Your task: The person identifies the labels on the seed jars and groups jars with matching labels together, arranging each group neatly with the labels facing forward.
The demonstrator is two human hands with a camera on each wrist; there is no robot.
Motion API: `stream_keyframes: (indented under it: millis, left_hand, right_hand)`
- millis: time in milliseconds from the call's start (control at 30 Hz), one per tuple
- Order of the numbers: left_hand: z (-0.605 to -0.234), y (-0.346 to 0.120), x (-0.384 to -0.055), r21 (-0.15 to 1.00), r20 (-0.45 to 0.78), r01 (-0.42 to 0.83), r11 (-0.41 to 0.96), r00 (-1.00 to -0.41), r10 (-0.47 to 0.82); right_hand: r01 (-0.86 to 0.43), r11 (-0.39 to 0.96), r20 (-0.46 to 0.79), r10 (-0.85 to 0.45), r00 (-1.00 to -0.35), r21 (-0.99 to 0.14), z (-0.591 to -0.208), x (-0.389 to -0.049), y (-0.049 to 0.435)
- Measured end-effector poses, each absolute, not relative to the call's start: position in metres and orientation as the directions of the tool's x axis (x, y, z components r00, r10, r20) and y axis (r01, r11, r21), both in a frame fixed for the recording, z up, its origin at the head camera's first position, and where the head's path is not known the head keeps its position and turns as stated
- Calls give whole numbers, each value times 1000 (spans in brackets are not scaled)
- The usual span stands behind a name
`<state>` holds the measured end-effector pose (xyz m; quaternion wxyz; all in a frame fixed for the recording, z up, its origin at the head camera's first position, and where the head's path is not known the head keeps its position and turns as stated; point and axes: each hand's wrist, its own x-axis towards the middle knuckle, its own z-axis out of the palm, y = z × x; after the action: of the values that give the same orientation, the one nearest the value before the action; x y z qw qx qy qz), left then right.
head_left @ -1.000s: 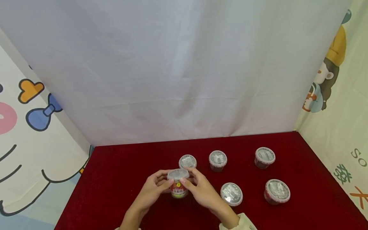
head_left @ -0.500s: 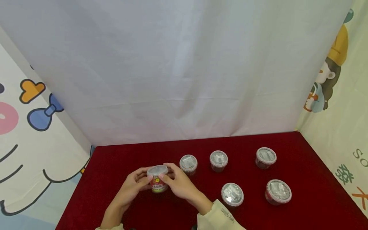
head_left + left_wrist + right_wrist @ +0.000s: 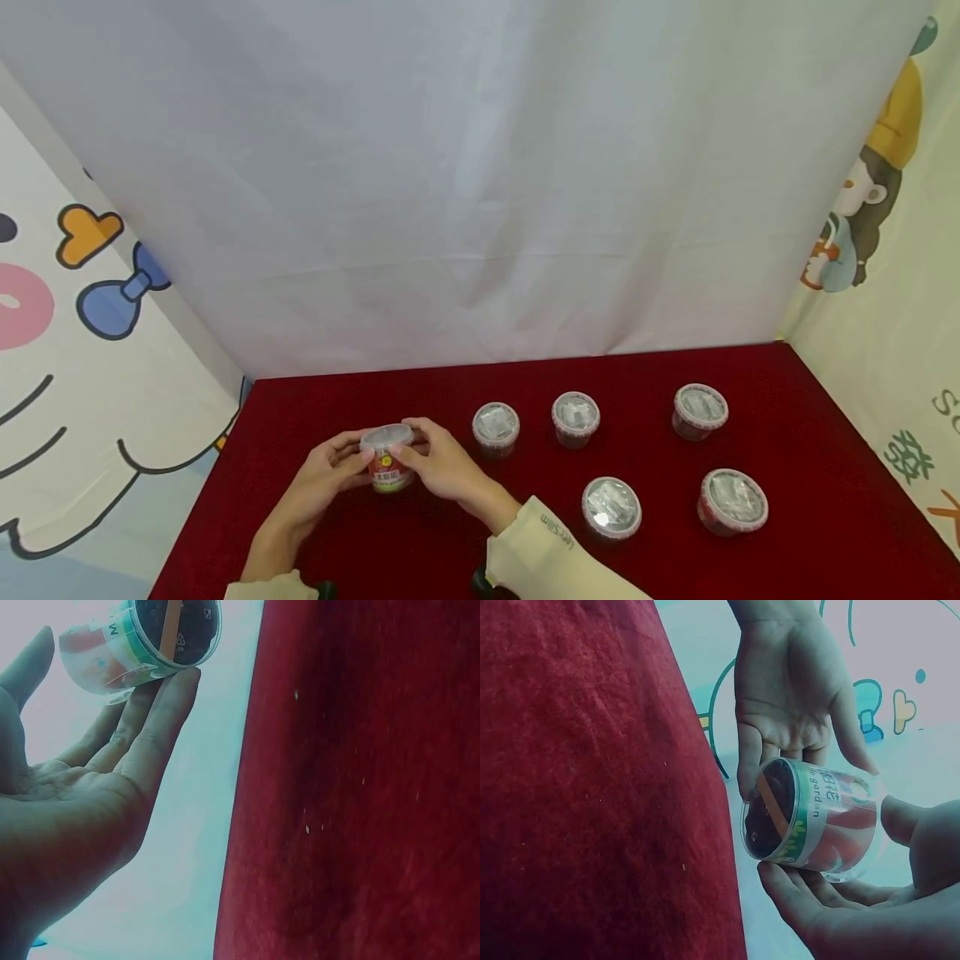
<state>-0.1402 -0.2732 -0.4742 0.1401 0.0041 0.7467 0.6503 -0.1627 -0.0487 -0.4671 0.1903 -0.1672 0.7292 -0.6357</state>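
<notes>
Both my hands hold a small clear plastic cup [image 3: 388, 471] with a flat lid and a red and green flower label. My left hand [image 3: 318, 479] grips its left side, and my right hand [image 3: 444, 467] grips its right side, thumbs at the front below the lid. In the right wrist view, the cup [image 3: 829, 825] shows a dark mass and a flat wooden stick at its bottom. The left fingers [image 3: 161, 720] support the cup's side in the left wrist view. The cup is upright, left of the other tubs.
Several similar lidded tubs stand right of the hands on the red cloth [image 3: 420, 550]: a back-row tub [image 3: 496, 425], another [image 3: 576, 417], a far-right tub [image 3: 700, 408] and two nearer ones, including a front tub [image 3: 611, 507]. A white curtain [image 3: 450, 208] rises behind.
Both hands have carried the cup leftward and slightly farther back, from in front of the leftmost back tub to well left of it. The other tubs stay where they were.
</notes>
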Motion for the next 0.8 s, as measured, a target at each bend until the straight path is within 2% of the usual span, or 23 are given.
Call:
stream_keyframes:
  millis: [533, 800]
  left_hand:
    - [-477, -301, -148, 972, -202, -178, 153, -966, 159]
    - [-480, -315, -152, 977, -187, -167, 136, -969, 159]
  right_hand:
    - [15, 137, -83, -506, -858, -991, -471, -177, -76]
    - [-20, 139, -56, -516, -855, -990, -479, -186, -92]
